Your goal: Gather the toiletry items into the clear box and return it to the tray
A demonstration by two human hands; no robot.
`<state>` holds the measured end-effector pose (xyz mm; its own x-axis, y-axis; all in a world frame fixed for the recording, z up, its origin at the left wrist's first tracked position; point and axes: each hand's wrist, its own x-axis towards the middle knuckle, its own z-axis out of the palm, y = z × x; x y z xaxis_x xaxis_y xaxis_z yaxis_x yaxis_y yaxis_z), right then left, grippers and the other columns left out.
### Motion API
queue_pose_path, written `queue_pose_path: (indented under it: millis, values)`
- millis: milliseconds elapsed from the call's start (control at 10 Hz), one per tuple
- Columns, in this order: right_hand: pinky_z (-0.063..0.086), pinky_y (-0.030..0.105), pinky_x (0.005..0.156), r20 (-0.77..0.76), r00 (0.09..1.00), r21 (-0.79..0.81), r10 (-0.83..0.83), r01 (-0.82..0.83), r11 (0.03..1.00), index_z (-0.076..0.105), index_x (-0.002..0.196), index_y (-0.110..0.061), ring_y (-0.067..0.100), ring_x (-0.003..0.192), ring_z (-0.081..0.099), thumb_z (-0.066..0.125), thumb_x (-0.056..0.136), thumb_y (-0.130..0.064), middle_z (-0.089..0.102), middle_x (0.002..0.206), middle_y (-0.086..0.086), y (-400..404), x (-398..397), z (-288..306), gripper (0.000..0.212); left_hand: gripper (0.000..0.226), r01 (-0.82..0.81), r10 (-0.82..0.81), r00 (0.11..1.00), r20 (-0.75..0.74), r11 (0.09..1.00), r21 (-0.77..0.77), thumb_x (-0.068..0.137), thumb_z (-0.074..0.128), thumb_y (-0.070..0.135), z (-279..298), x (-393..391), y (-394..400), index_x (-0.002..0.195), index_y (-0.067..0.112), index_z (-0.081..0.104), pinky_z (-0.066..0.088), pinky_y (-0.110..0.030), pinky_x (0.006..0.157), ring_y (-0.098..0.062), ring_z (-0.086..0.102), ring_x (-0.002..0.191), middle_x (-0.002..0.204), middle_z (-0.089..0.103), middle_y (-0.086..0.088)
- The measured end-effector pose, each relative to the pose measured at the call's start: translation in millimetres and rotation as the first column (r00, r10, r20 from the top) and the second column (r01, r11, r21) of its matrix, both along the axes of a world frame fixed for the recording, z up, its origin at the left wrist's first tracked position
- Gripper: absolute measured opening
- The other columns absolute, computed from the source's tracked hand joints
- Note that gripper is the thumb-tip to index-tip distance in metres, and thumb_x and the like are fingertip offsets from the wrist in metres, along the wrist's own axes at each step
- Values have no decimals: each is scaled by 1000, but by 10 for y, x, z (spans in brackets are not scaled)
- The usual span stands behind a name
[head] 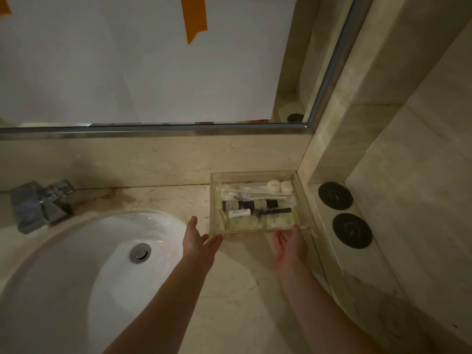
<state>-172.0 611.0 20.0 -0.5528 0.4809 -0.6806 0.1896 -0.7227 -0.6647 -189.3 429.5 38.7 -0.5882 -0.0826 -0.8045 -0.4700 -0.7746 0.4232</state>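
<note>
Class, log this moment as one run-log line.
left hand: open at clear box | right hand: open at box front | toiletries: inside

marble counter (245, 297) | white sink (76, 264) | chrome faucet (40, 203) | mirror (143, 60) | dim light

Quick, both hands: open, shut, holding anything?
Left hand: open, fingertips at the clear box corner, holding nothing.
Right hand: open at the box's front edge, holding nothing.
</note>
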Motion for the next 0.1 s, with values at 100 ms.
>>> queue_pose_path:
  millis: [100]
  values:
    - [51,33,90,11,1000,46,3,-3,999,57,83,-10,24,92,60,49,96,-18,60,102,18,-45,2,-79,18,63,69,-71,997,-15,994,-81,92,56,34,-6,25,-22,145,13,30,48,-49,98,-46,49,120,147,32,-23]
